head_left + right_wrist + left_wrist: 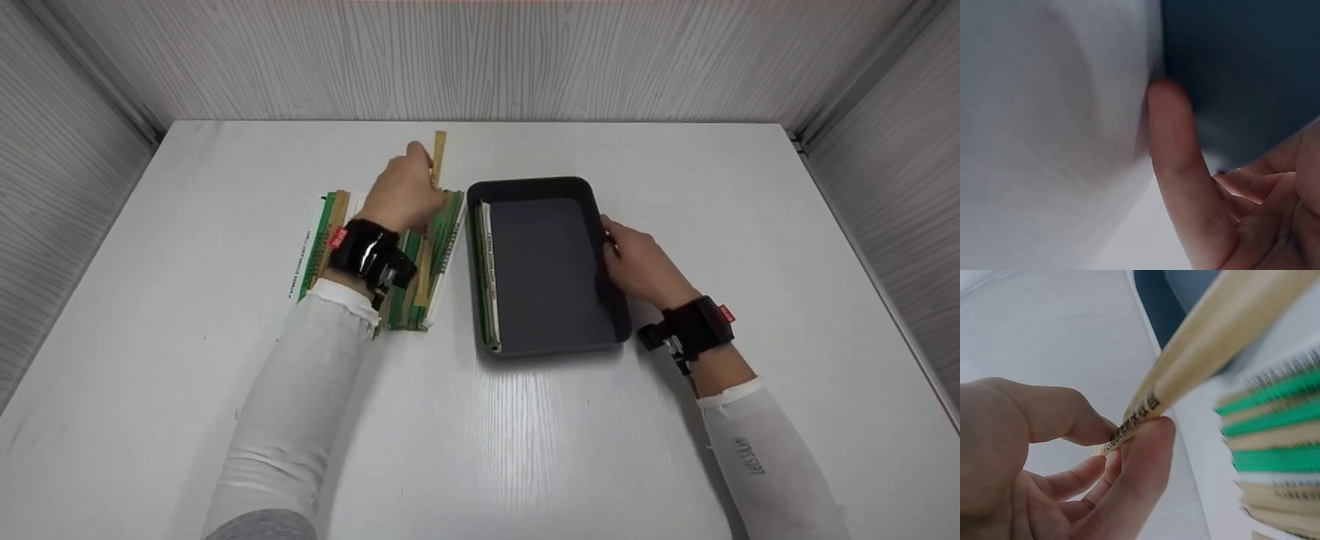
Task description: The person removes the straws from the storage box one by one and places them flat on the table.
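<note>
My left hand (405,193) pinches a pair of chopsticks in a slim tan paper sleeve (1196,343) with dark print, between thumb and fingertips. It is over a row of wrapped chopsticks (405,319) in green, tan and white sleeves, partly hidden by this hand and wrist. To the right lies a dark rectangular tray (551,277). Several green and white wrapped chopsticks (489,277) lie lengthwise along its left wall. At the tray's right side, my right hand (641,262) holds the edge; in the right wrist view one finger (1174,129) lies against the dark wall.
Everything lies on a white table (547,442). Pale wood-grain panels (480,60) rise behind it and at both sides. Each wrist carries a black strapped camera, the left one (371,255) just above the row of sleeves.
</note>
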A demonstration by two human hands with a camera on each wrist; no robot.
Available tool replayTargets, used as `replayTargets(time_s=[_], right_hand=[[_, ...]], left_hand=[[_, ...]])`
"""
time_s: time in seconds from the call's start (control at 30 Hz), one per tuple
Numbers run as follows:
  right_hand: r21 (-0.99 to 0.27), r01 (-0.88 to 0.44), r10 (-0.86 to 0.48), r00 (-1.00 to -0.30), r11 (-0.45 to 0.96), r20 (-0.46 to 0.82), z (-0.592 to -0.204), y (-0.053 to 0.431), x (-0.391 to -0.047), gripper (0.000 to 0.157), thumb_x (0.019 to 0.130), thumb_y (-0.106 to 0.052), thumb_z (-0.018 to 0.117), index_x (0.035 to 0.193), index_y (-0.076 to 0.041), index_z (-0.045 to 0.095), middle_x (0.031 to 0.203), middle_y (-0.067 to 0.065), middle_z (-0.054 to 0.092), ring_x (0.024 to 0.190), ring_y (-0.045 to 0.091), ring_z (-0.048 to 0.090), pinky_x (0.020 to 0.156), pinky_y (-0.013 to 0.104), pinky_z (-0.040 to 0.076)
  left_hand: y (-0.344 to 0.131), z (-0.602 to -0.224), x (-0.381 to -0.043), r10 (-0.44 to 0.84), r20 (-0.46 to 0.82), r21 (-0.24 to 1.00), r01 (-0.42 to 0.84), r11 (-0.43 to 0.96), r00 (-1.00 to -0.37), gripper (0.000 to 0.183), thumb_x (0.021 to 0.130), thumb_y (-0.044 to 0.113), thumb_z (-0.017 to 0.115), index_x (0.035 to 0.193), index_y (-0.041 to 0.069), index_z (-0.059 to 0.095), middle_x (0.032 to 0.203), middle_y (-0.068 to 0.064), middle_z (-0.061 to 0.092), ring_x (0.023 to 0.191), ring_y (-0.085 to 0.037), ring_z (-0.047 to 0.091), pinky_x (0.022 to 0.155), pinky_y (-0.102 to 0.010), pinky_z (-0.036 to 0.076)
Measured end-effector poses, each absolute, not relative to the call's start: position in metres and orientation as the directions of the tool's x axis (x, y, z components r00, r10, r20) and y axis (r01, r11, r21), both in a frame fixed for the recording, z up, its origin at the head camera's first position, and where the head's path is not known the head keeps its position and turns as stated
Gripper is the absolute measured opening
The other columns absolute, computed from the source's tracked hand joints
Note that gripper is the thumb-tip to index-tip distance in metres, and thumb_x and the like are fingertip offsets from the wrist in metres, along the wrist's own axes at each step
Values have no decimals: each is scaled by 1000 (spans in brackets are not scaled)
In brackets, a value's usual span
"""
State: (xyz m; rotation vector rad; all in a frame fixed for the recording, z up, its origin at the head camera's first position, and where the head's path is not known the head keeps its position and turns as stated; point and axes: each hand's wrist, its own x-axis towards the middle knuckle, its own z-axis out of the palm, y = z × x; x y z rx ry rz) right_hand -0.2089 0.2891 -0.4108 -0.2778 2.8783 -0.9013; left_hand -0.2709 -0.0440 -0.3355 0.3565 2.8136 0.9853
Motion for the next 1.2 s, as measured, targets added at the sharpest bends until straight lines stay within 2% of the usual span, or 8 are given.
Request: replayTargets(time_s=[0.1, 0.27, 0.43, 0.63, 0.73, 0.87, 1.1, 1.2], right_hand=[[-575, -139, -206, -977, 806, -53, -412, 289, -209, 53, 109, -7, 38, 158, 10, 28, 153, 32, 46, 120, 37, 59, 101, 50, 48], [-577, -132, -201, -978, 806, -57, -413, 289, -210, 53, 109, -7, 39, 158, 10, 28, 152, 32, 46, 120, 36, 59, 100, 49, 49], [-576, -122, -196, -978, 808, -68, -412, 288, -209, 53, 109, -8, 38, 159, 9, 26, 153, 31, 46, 116, 34, 59, 97, 47, 48], [-572, -121, -196, -978, 811, -71, -411, 286, -209, 54, 109, -8, 37, 160, 7, 26, 152, 29, 48, 114, 33, 59, 92, 45, 49], [-572, -122, -198, -977, 811, -72, -411, 285, -209, 54, 109, -8, 37, 160, 7, 26, 153, 30, 46, 113, 34, 58, 93, 46, 48], [-570, -127, -197, -978, 812, -64, -411, 284, -209, 54, 109, -9, 37, 159, 7, 27, 152, 30, 47, 110, 34, 59, 92, 46, 48], [-569, -132, -200, -978, 811, -58, -412, 284, -211, 54, 109, -9, 37, 159, 8, 27, 152, 31, 48, 110, 34, 59, 94, 47, 48], [-574, -127, -199, -978, 809, -64, -412, 284, -212, 54, 109, -9, 37, 159, 7, 27, 152, 30, 48, 109, 34, 60, 93, 46, 49]], left_hand=[[-57, -348, -274, 236, -73, 590, 149, 793, -969, 39, 92, -1, 49, 130, -9, 47, 91, -17, 60, 60, -22, 57, 48, -31, 48], [-67, -366, -276, 214, -134, 519, 116, 847, -968, 50, 91, -5, 48, 140, -15, 44, 86, -16, 59, 59, -21, 51, 46, -29, 41], [-69, -379, -276, 194, -154, 465, 102, 880, -969, 42, 93, -3, 51, 134, -14, 50, 90, -20, 63, 65, -25, 55, 51, -34, 46], [-71, -393, -278, 187, -147, 456, 101, 884, -971, 49, 92, -2, 56, 138, -15, 50, 129, -36, 55, 107, -43, 58, 75, -52, 57], [-72, -397, -279, 186, -156, 450, 97, 887, -970, 57, 91, -3, 58, 146, -14, 45, 147, -36, 45, 134, -49, 45, 86, -56, 57], [-73, -399, -279, 180, -155, 441, 95, 893, -971, 65, 92, -3, 58, 152, -14, 37, 158, -34, 35, 150, -50, 27, 92, -58, 56], [-74, -398, -278, 173, -134, 435, 99, 895, -976, 65, 91, -1, 58, 151, -16, 37, 157, -35, 38, 149, -51, 29, 86, -58, 58], [-72, -395, -277, 175, -126, 438, 104, 893, -976, 55, 91, 1, 57, 143, -16, 47, 141, -38, 52, 126, -49, 55, 71, -50, 59]])
